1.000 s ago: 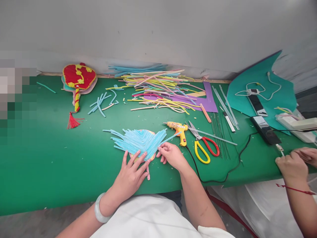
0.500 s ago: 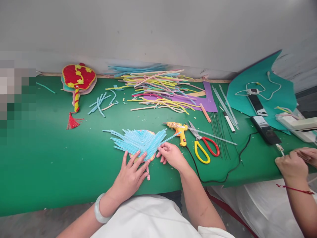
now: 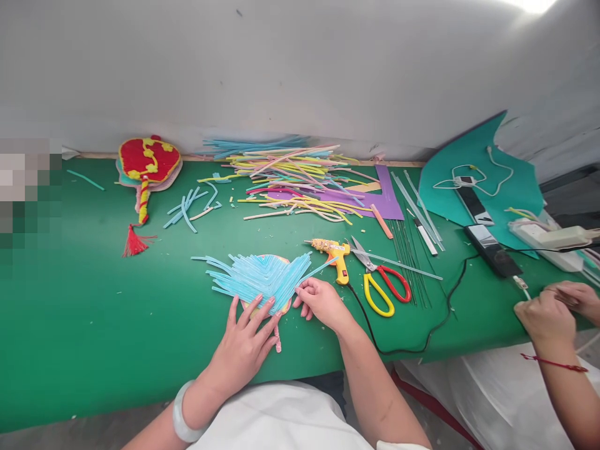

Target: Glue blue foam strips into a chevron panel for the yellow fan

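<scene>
A round fan (image 3: 267,275) lies on the green table in front of me, its face covered with light-blue pipe cleaners laid in a V pattern. Their loose ends stick out past both sides, and a short pink handle (image 3: 277,340) points towards me. My left hand (image 3: 246,344) rests flat on the fan's lower part, fingers spread. At the right edge, my right hand (image 3: 321,304) pinches a blue pipe cleaner (image 3: 322,269), which slants up and right beyond the fingers. The pinched end is partly hidden by the fingertips.
Right of the fan lie a yellow glue gun (image 3: 335,253) and scissors (image 3: 375,281). Loose pipe cleaners (image 3: 285,175) are heaped at the back. A finished red fan (image 3: 150,159) lies at the left. A co-worker's hands (image 3: 553,309) are at the far right, near a black device (image 3: 494,253).
The camera view has shifted slightly, so the table sits a little lower in the picture. Both hands keep nearly the same places on the fan.
</scene>
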The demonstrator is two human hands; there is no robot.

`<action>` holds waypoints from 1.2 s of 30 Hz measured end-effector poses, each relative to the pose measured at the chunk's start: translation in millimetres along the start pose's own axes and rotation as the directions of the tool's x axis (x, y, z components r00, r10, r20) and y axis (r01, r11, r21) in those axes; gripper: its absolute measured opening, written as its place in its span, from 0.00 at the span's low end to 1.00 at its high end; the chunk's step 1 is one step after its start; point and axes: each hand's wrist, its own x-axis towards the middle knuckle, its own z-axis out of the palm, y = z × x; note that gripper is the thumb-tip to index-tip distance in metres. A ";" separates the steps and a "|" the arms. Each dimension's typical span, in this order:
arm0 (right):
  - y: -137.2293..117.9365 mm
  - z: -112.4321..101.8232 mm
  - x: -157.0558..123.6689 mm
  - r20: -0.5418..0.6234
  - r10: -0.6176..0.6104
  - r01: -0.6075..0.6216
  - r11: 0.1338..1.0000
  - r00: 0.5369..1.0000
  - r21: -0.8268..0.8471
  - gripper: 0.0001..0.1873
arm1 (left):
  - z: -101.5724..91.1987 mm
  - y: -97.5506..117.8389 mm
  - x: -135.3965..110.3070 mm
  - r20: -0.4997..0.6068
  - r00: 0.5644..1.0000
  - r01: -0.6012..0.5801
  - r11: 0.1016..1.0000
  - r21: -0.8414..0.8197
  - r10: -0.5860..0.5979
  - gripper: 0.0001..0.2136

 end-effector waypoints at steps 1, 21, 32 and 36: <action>-0.6 0.0 -0.2 0.000 0.002 -0.002 1.000 1.000 0.000 0.06 | 0.3 0.0 0.0 -0.003 1.000 0.002 1.000 0.001 -0.002 0.19; 3.2 1.0 1.8 -0.012 0.000 0.000 1.000 1.000 0.010 0.09 | -0.5 -0.9 1.4 -0.018 1.000 -0.021 0.999 0.038 0.022 0.18; 1.5 1.4 0.7 -0.019 0.003 -0.003 1.000 1.000 0.008 0.09 | -0.8 -0.1 1.9 -0.031 0.999 -0.018 0.999 0.034 0.019 0.19; 2.5 1.4 1.2 -0.021 -0.001 0.001 1.000 1.000 0.011 0.09 | -1.1 0.7 2.2 -0.029 0.999 -0.014 0.999 0.029 0.015 0.19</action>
